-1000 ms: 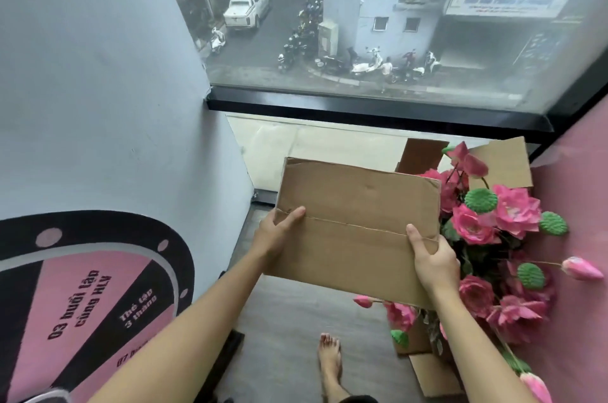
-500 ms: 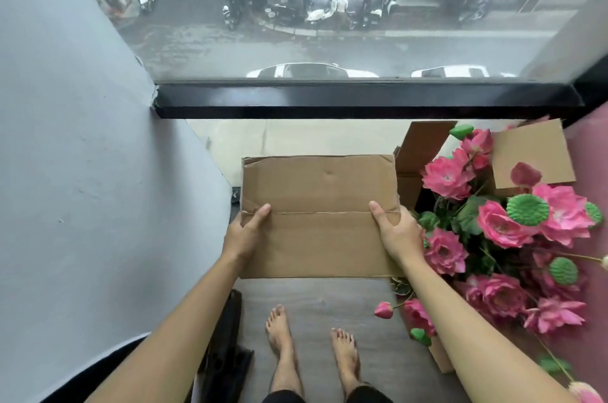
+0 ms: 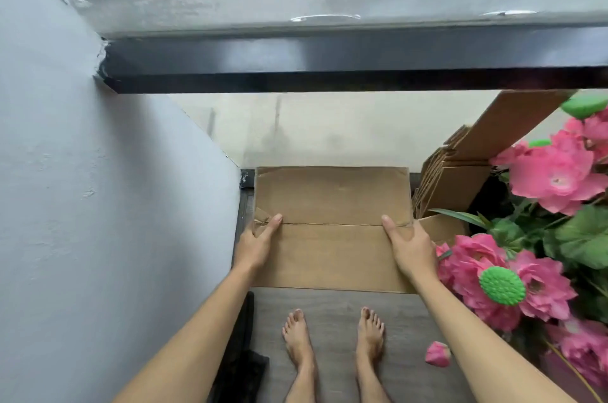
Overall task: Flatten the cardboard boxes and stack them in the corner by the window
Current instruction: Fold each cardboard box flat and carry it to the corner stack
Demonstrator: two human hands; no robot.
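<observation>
A flattened brown cardboard box [image 3: 332, 228] is low in the corner under the window, its far edge close to the cream wall. My left hand [image 3: 258, 243] grips its left edge, thumb on top along the crease. At the right edge my right hand [image 3: 409, 243] holds it the same way. Whether the cardboard touches the floor I cannot tell. More folded cardboard [image 3: 450, 178] leans at the right, next to the pink flowers.
A grey wall [image 3: 98, 205] closes the left side. The black window frame [image 3: 329, 70] runs above the cream wall. Pink artificial flowers [image 3: 552, 178] in a box crowd the right. My bare feet [image 3: 332, 340] stand on the grey floor; a loose bud [image 3: 437, 354] lies nearby.
Both hands have lowered the flattened box toward the floor in the corner, keeping the same grip. My view has tilted further down.
</observation>
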